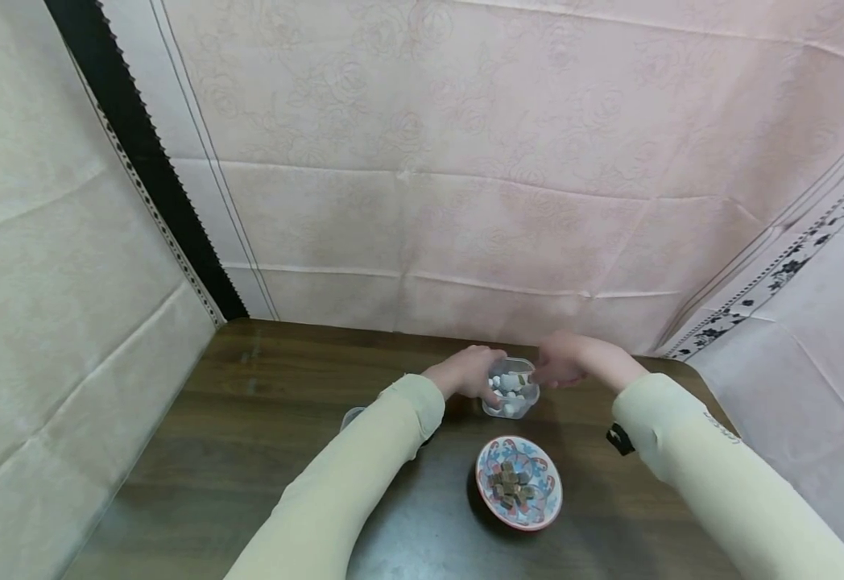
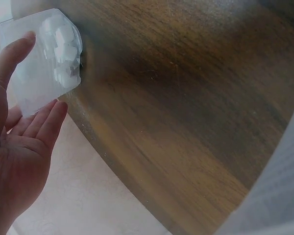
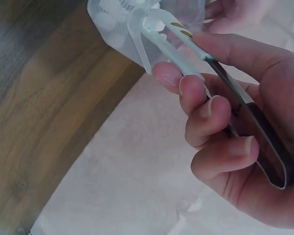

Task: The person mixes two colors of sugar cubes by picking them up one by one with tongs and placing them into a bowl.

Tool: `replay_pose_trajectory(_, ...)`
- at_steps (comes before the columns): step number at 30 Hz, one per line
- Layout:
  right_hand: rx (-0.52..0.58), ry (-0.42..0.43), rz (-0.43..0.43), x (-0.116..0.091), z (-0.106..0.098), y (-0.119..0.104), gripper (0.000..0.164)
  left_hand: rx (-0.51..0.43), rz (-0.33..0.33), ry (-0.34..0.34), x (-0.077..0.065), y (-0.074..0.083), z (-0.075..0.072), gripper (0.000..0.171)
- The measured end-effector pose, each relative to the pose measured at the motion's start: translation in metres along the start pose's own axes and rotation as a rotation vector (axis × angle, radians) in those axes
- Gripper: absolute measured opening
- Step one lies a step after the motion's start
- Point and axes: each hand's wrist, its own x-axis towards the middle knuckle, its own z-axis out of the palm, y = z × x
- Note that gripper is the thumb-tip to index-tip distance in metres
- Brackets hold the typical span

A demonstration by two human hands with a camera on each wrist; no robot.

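A clear plastic container (image 1: pixel 496 412) with several white pieces (image 1: pixel 510 383) in it stands near the table's back edge. My left hand (image 1: pixel 469 372) holds its side, the thumb and fingers (image 2: pixel 49 125) on different sides of the translucent wall. From the right, my right hand (image 1: pixel 563 362) grips a pair of tongs (image 3: pixel 230 88) with pale tips and dark handles. Those tips reach into the container's mouth, with a white piece (image 3: pixel 153 23) between them. Whether they squeeze it firmly I cannot tell.
Closer to me, a patterned bowl (image 1: pixel 551 515) with a red rim holds several brown cubes (image 1: pixel 509 483). Another clear container (image 1: pixel 352 416) is mostly hidden behind my left sleeve. Pale cloth (image 1: pixel 422 242) hangs along the back of the wooden table (image 1: pixel 248 451).
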Motion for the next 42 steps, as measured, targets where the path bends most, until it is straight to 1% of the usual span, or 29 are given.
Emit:
replay_pose_trajectory(7, 0.045, 0.058, -0.073, -0.022, -0.002, 0.01, 0.046, 0.001, -0.01, 0.006, 0.0, -0.001, 0.001, 0.088)
replay_pose_trajectory(12, 0.043, 0.109, -0.131, -0.044, -0.001, 0.015, 0.043, 0.008, -0.006, 0.013, -0.001, -0.001, 0.001, 0.087)
replay_pose_trajectory(17, 0.053, 0.146, -0.185, -0.066, 0.005, 0.016, 0.042, -0.004, -0.007, 0.009, -0.002, 0.0, 0.0, 0.086)
replay_pose_trajectory(23, 0.124, 0.122, -0.191, -0.088, 0.016, 0.01, 0.038, -0.022, -0.011, 0.008, -0.002, 0.0, -0.001, 0.085)
replay_pose_trajectory(26, 0.135, 0.101, -0.195, -0.096, 0.023, 0.005, 0.036, -0.022, -0.01, 0.01, -0.002, 0.0, -0.001, 0.085)
replay_pose_trajectory(31, 0.129, 0.071, -0.252, -0.102, 0.037, -0.004, 0.039, -0.012, 0.0, 0.017, -0.002, 0.0, -0.001, 0.085)
replay_pose_trajectory(36, 0.131, 0.032, -0.308, -0.1, 0.05, -0.011, 0.04, -0.018, -0.001, 0.021, -0.002, 0.001, -0.001, 0.084)
replay_pose_trajectory(39, 0.127, 0.018, -0.321, -0.097, 0.056, -0.013, 0.04, -0.016, 0.003, 0.021, -0.003, 0.001, -0.001, 0.084)
replay_pose_trajectory(42, 0.13, 0.011, -0.311, -0.095, 0.06, -0.014, 0.04, -0.015, 0.005, 0.025, -0.003, 0.001, -0.001, 0.084)
